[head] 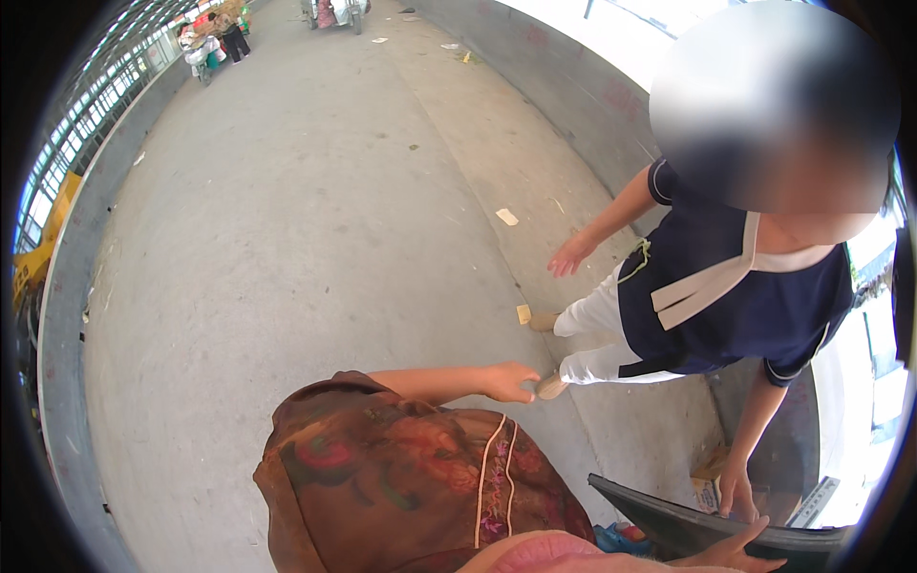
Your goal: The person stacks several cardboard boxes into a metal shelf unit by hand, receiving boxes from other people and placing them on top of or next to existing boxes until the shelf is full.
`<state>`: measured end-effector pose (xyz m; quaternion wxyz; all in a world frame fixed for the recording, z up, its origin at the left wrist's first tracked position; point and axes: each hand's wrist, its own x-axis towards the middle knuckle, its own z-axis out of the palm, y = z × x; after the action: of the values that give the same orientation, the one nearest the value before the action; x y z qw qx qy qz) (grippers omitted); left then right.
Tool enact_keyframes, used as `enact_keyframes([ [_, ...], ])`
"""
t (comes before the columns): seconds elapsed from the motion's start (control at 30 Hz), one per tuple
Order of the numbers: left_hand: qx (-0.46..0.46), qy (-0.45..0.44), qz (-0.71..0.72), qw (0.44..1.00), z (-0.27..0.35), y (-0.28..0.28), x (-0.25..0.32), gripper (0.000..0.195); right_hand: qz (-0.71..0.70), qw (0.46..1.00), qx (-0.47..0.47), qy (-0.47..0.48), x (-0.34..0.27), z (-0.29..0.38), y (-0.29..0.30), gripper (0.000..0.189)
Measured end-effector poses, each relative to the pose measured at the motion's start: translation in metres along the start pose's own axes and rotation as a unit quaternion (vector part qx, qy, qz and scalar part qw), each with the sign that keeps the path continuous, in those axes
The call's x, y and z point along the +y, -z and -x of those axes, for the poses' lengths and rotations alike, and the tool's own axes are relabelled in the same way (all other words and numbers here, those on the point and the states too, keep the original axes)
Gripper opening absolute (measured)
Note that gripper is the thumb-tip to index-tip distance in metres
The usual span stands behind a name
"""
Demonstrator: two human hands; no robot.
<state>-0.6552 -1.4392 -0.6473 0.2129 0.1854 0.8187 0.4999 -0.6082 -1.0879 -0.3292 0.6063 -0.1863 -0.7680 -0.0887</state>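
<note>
My left hand [510,381] is held out in front of my brown floral top, fingers curved and apart, with nothing in it. At the lower right, my right hand [741,551] touches a dark flat panel [666,519], its fingers spread near the upper edge; whether it grips the panel is unclear. A co-worker [731,308] in a navy top and white trousers stands opposite. One of the co-worker's hands [738,487] reaches down behind the panel's edge, partly hidden; the other hangs free. A blue plastic bag [622,538] shows beside the panel.
A printed cardboard box [706,494] and a pale slotted strip [813,503] lie beyond the panel. Low concrete walls [566,93] flank the paved way. Paper scraps [507,216] lie on the ground. Farther off are a loaded cart [204,57], a person [233,39] and a three-wheeler [337,14].
</note>
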Motion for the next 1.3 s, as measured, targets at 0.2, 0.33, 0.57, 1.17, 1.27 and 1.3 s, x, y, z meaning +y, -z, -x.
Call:
enact_keyframes([
  [0.2, -0.046, 0.061, 0.143, 0.987, -0.001, 0.06, -0.015, 0.055, -0.109, 0.978, -0.036, -0.177, -0.042, 0.0, -0.004, 0.049],
  [0.33, 0.011, 0.005, 0.117, 0.993, -0.038, 0.099, -0.029, 0.055, -0.091, 0.985, 0.003, -0.147, -0.039, 0.019, -0.015, 0.054],
  [0.57, -0.195, 0.107, 0.12, 0.967, -0.074, 0.084, 0.007, 0.053, -0.198, 0.957, 0.003, -0.212, -0.061, 0.011, -0.017, 0.067],
  [1.17, -0.17, 0.106, 0.126, 0.972, -0.07, 0.079, 0.0, 0.055, -0.215, 0.934, 0.018, -0.284, -0.055, 0.012, 0.013, 0.052],
  [1.27, -0.178, 0.067, 0.159, 0.969, -0.073, 0.088, 0.021, 0.057, -0.258, 0.933, 0.011, -0.251, -0.053, 0.019, 0.012, 0.068],
  [1.3, -0.182, 0.036, 0.178, 0.966, -0.077, 0.093, 0.033, 0.057, -0.182, 0.959, 0.039, -0.212, -0.056, 0.021, 0.011, 0.072],
])
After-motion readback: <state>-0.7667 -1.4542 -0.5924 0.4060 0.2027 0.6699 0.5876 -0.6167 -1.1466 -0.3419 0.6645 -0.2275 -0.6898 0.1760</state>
